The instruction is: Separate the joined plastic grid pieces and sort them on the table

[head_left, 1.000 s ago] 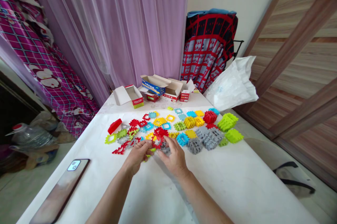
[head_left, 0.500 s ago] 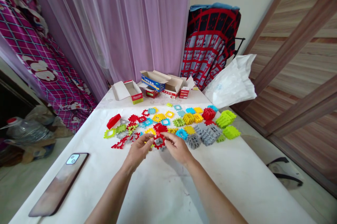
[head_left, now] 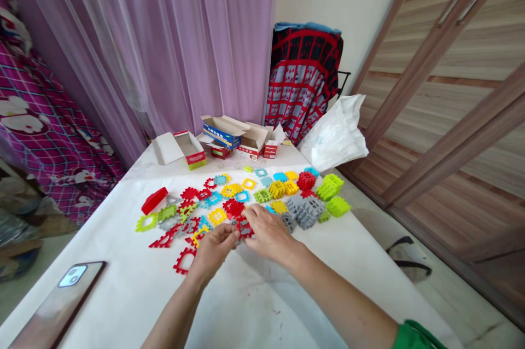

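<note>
My right hand (head_left: 268,231) is closed on a red toothed building tile (head_left: 245,228) with window-like openings, its fingers at the tile's right side. Close on the left is my left hand (head_left: 215,250), thumb and index finger pinched together at the tile's lower left; what they grip is too small to make out. A red square frame piece (head_left: 184,261) lies beside my left wrist, partly covered by it. Just behind the hands sits a red stack (head_left: 233,208) of tiles. A yellow window tile (head_left: 217,216) and a yellow frame piece (head_left: 199,236) lie to the left.
Grey tiles (head_left: 305,209) and lime-green tiles (head_left: 330,187) are piled on the right. Opened cardboard boxes (head_left: 223,133) line the table's far end, with a white bag (head_left: 334,133) at the far right. A phone (head_left: 61,305) rests at the left edge.
The view has swung to the right, so the table things appear further left. My right hand has turned more over the red tile. The red frame piece by my left wrist now shows.
</note>
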Demonstrator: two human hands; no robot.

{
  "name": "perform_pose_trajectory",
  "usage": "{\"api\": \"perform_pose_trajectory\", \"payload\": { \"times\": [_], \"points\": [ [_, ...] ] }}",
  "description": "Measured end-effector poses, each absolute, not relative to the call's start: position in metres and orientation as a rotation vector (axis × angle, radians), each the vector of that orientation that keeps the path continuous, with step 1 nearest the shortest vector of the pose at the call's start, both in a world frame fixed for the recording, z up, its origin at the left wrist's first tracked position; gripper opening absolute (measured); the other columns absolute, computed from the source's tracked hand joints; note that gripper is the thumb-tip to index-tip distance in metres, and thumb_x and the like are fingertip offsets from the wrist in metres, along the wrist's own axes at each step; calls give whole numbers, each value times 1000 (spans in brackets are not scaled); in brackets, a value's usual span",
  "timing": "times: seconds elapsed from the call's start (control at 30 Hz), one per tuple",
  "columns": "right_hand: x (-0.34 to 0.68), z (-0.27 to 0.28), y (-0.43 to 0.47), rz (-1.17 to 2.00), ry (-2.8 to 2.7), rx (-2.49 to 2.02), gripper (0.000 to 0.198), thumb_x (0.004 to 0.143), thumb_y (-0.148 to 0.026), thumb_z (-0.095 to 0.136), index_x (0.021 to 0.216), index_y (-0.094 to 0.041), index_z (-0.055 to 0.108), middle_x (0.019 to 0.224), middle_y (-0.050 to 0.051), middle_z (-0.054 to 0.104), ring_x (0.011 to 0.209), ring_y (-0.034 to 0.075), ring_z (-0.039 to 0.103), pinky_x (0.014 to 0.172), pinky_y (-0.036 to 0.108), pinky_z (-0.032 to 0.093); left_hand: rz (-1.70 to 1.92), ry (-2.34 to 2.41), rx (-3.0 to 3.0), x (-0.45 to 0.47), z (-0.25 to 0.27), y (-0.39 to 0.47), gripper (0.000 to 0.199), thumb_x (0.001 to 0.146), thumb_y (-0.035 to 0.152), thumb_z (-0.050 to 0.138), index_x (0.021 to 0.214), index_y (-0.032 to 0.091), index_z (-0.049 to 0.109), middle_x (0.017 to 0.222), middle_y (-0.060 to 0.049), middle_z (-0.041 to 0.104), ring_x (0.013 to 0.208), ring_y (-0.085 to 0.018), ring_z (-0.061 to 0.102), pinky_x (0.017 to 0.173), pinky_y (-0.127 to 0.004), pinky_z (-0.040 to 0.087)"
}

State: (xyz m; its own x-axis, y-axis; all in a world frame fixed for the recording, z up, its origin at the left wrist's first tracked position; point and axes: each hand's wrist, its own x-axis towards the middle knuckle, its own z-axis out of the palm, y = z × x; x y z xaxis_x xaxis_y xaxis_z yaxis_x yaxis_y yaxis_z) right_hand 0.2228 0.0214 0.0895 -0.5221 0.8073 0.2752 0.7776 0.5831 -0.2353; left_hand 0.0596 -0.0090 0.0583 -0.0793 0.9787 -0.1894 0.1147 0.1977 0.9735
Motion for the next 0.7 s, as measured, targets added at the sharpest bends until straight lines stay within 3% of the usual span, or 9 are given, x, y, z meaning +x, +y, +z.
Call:
{"api": "perform_pose_trajectory", "payload": {
  "times": [0.17,0.27,0.33,0.5,0.7],
  "points": [
    [301,127,99,-8,-2486,-1334,46,73,-28,71,117,-26,58,120,6,55,108,21,54,88,30,43,1113,1547,1316,41,48,-12,44,69,59,63,94,24,68,84,-4,74,71,-20,68,57,-27,52],
    [356,149,155,-176,-2510,-1645,53,71,-30,75,121,-25,60,139,12,43,126,30,41,99,42,35,1198,1774,1446,19,24,-24,39,73,57,59,98,27,68,91,-3,76,84,-22,71,71,-30,55],
    [383,153,183,-215,-2559,-1843,54,69,-29,77,121,-26,62,143,13,39,132,34,33,101,48,31,1240,1896,1537,6,7,-34,35,76,54,57,99,29,67,91,-2,76,81,-22,71,69,-28,55],
    [406,136,212,-207,-2662,-2040,57,66,-26,80,120,-30,63,148,12,37,140,35,23,105,54,23,1276,1975,1724,-8,-11,-48,31,81,48,54,104,30,65,92,0,76,49,-12,59,49,-22,49],
    [405,125,215,-138,-2676,-2105,58,65,-28,80,120,-29,63,150,14,36,141,35,21,107,57,19,1266,2008,1708,-9,-12,-44,33,81,49,53,104,29,65,88,1,75,50,-12,59,46,-20,50]
  ]
}}
